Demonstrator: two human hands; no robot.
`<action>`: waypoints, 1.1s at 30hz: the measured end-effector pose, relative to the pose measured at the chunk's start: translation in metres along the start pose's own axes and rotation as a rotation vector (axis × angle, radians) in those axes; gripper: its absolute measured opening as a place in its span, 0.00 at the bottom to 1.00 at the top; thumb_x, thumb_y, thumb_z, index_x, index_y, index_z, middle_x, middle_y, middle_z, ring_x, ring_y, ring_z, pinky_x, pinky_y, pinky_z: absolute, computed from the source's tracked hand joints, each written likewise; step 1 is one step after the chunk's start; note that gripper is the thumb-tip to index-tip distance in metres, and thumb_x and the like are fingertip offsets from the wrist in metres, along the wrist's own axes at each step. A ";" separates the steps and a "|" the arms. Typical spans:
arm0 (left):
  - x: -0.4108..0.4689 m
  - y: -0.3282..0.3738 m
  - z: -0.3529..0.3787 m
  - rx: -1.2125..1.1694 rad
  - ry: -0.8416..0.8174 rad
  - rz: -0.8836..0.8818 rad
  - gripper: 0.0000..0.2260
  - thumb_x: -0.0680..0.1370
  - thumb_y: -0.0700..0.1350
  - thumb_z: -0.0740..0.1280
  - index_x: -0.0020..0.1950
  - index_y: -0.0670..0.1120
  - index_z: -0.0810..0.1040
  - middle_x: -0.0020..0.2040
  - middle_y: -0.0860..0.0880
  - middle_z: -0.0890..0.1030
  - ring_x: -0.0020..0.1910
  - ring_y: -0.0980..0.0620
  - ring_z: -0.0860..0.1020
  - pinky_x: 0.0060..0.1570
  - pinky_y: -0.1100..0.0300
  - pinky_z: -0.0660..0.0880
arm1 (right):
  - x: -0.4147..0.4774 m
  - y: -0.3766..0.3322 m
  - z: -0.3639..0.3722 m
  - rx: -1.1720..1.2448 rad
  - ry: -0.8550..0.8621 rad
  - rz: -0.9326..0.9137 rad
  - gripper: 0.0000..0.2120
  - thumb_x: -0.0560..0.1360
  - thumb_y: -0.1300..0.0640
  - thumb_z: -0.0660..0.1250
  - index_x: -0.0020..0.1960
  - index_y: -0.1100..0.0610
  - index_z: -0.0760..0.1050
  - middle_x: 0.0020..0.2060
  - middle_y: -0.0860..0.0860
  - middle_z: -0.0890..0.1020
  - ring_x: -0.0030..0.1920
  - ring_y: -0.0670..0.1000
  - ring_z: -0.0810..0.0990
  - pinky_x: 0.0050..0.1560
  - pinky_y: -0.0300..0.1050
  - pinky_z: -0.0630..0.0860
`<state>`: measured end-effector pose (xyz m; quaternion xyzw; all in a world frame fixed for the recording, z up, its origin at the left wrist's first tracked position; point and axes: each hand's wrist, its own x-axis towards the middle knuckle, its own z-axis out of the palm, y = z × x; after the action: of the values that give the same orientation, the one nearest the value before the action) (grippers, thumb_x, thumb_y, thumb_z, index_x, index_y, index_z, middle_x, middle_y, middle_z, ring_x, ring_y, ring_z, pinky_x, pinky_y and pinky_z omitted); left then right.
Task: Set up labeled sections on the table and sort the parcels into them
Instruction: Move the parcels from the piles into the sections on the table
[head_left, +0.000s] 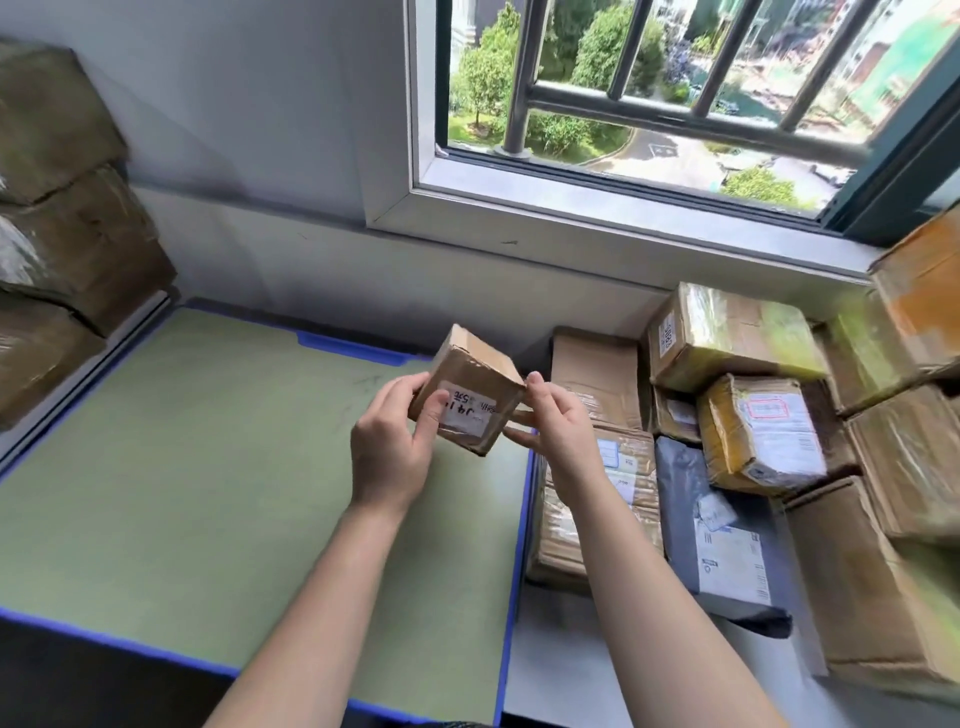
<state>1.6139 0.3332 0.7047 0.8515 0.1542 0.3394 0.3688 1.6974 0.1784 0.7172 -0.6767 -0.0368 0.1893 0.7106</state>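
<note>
Left hand (389, 441) is gripping a small cardboard box (470, 387) by its left side, thumb lying on the white label (467, 413). Right hand (558, 431) is pinching the box's right edge. Box is being held tilted above the green table (182, 457), near its right edge. Taped parcels (737, 415) are lying heaped just beside the table, beneath the window (649, 119).

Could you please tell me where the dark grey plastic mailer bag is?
Head view, right side: the dark grey plastic mailer bag lies off the green table, just below the yellow-taped cardboard parcel.
</note>
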 end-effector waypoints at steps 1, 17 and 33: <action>0.002 0.005 0.001 -0.018 0.013 -0.016 0.14 0.78 0.51 0.65 0.55 0.43 0.80 0.49 0.48 0.82 0.44 0.52 0.79 0.46 0.63 0.73 | -0.003 0.000 -0.002 0.014 -0.008 -0.001 0.14 0.81 0.49 0.61 0.50 0.59 0.78 0.49 0.55 0.83 0.50 0.51 0.84 0.49 0.47 0.82; 0.006 0.027 0.018 -0.346 -0.041 -0.380 0.19 0.76 0.61 0.63 0.39 0.47 0.81 0.34 0.47 0.81 0.35 0.47 0.77 0.41 0.45 0.78 | -0.010 -0.005 -0.040 -0.151 0.109 -0.181 0.04 0.76 0.58 0.70 0.46 0.50 0.80 0.41 0.48 0.82 0.41 0.43 0.79 0.42 0.39 0.76; -0.018 0.041 0.042 -0.327 -0.289 -0.428 0.46 0.66 0.77 0.59 0.74 0.47 0.64 0.63 0.49 0.76 0.62 0.52 0.75 0.62 0.51 0.73 | -0.007 -0.010 -0.035 -0.205 0.347 -0.171 0.18 0.74 0.47 0.72 0.34 0.59 0.77 0.31 0.53 0.82 0.33 0.49 0.77 0.37 0.53 0.76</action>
<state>1.6306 0.2745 0.7055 0.7684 0.2193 0.1494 0.5824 1.7042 0.1425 0.7250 -0.7621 0.0096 0.0045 0.6473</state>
